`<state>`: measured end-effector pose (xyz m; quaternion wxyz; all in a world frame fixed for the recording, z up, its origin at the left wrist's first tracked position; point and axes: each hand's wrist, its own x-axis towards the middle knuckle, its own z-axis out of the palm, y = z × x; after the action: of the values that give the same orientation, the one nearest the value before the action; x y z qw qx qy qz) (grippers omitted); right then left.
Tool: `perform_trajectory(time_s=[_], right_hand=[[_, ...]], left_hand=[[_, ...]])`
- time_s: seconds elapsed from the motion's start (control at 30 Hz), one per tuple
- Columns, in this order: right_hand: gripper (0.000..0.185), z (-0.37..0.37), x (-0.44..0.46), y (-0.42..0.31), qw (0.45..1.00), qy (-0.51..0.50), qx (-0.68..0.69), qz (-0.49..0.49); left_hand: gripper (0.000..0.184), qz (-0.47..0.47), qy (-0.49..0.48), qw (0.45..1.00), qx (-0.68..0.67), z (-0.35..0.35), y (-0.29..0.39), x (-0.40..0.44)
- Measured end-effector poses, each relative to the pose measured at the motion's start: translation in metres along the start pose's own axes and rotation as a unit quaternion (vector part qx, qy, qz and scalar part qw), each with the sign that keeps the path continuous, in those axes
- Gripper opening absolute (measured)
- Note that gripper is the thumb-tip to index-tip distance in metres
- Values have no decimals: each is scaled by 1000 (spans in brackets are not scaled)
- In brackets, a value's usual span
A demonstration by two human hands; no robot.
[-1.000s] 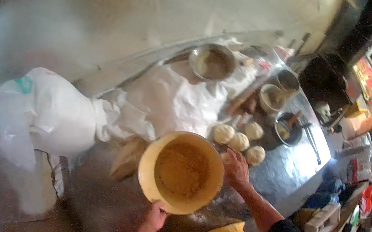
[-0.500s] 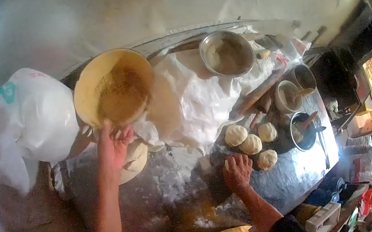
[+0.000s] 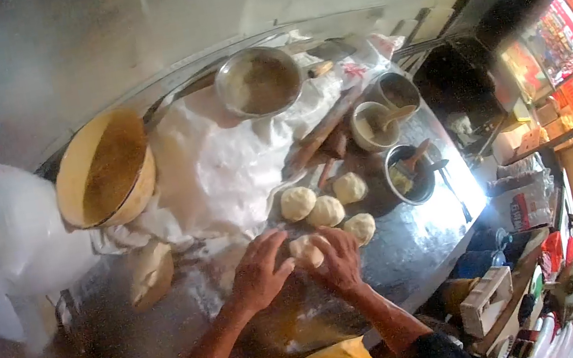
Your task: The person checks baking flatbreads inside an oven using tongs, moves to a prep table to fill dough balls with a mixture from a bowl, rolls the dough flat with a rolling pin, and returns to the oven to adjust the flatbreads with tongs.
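Both my hands are at a small round dough ball [image 3: 306, 251] on the dark floured table. My right hand [image 3: 336, 260] has its fingers curled over the ball's right side. My left hand [image 3: 260, 270] is at its left side, thumb near the dough and fingers apart, holding nothing. Just beyond lie several more dough balls [image 3: 325, 212]. The yellow basin [image 3: 144, 190] with brown powder leans on the white cloth at the back left. A larger piece of dough [image 3: 152, 275] rests on the table left of my hands.
A metal bowl [image 3: 258, 82] stands at the back on white sheeting [image 3: 212, 165]. Pots with utensils, including a dark-rimmed one [image 3: 413, 186], are at the right. A rolling pin [image 3: 326, 129] lies behind the dough balls. A full white sack [image 3: 15, 232] is far left.
The yellow basin went from in front of me to the back left, and my left hand let go of it. My left hand then came across to the dough ball by my right hand.
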<state>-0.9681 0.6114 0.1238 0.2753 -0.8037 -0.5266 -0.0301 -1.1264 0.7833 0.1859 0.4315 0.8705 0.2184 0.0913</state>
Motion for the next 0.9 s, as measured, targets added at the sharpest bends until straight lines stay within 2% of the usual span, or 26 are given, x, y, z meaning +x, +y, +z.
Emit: perform_trajectory(time_s=[0.03, 0.1, 0.13, 0.17, 0.27, 0.3, 0.37, 0.43, 0.5, 0.53, 0.57, 0.6, 0.67, 0.7, 0.8, 0.87, 0.9], right_hand=[[59, -15, -2, 7, 998, 49, -13, 24], [62, -28, -1, 40, 986, 64, 5, 153], [62, -34, 8, 57, 976, 84, 15, 198], [64, -31, 13, 76, 972, 74, -9, 223], [63, -24, 43, 108, 946, 10, 137, 293], [63, -18, 53, 112, 944, 8, 142, 298], [62, -9, 62, 115, 939, -9, 231, 255], [61, 4, 40, 125, 939, -20, 227, 259], [56, -8, 31, 112, 959, -30, 191, 206], [54, -10, 27, 101, 957, -29, 197, 209], [53, -7, 21, 93, 961, -24, 186, 204], [52, -1, 14, 84, 964, -18, 176, 200], [52, 17, -3, 61, 955, -10, 247, 165], [53, 24, -7, 45, 945, -78, 251, 193], [58, 53, -27, -13, 959, -68, 256, 100], [61, 47, -29, -51, 947, -133, 280, 83], [69, 49, -30, -57, 957, -166, 237, 28]], left_hand=[[61, 6, 1, 1000, -6, 11, 4, 22], [69, 92, -15, 987, 129, 34, 7, 62], [78, 105, -53, 984, 136, 42, 8, 83], [79, 88, -66, 980, 163, 55, 11, 99], [82, 45, -105, 968, 222, 79, 22, 127], [82, 21, -127, 960, 249, 83, 23, 131], [81, 17, -120, 954, 274, 96, 15, 131], [80, 6, -120, 954, 276, 95, 18, 127], [79, -6, -130, 957, 260, 86, 18, 116], [78, -22, -140, 958, 248, 81, 15, 105], [77, -4, -95, 966, 241, 84, 0, 89], [77, -4, -91, 966, 244, 73, -3, 74], [71, -32, -90, 961, 260, 53, -7, 44], [71, -31, -86, 960, 265, 46, -11, 26], [70, -81, -98, 948, 293, 25, -30, -40], [73, -106, -45, 956, 270, 13, -50, -85], [70, -102, -33, 947, 302, 1, -49, -103]])
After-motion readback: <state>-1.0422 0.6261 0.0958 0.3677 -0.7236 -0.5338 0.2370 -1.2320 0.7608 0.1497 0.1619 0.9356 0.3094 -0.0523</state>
